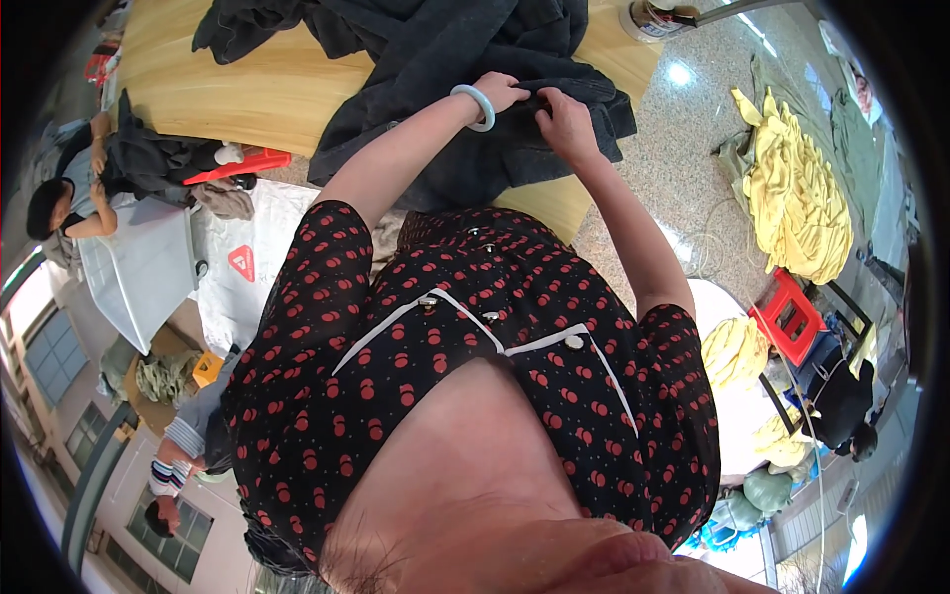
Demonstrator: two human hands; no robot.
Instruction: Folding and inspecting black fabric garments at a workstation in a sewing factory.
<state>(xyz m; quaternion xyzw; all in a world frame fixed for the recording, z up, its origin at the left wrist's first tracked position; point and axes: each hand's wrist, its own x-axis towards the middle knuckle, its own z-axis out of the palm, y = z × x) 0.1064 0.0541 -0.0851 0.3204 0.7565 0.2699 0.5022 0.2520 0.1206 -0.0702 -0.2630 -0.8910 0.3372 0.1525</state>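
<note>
A large heap of black, denim-like cloth [435, 148] lies over the light wooden table before me, with its near part hanging by the edge. My left hand [500, 91], below a pale bangle [477, 107], grips a fold of this cloth with its fingers closed. Close beside it on the right, my right hand [568, 124] pinches the same fold between bent fingers. A short stretch of cloth runs between the two hands. Which part of a garment they hold cannot be made out.
Bare wood shows on the table [237, 94] to the left. A can-like container [656, 20] stands at the far right corner. Yellow cloth [797, 188] is piled on the right, near a red stool [789, 317]. Another person [69, 213] handles dark cloth at far left.
</note>
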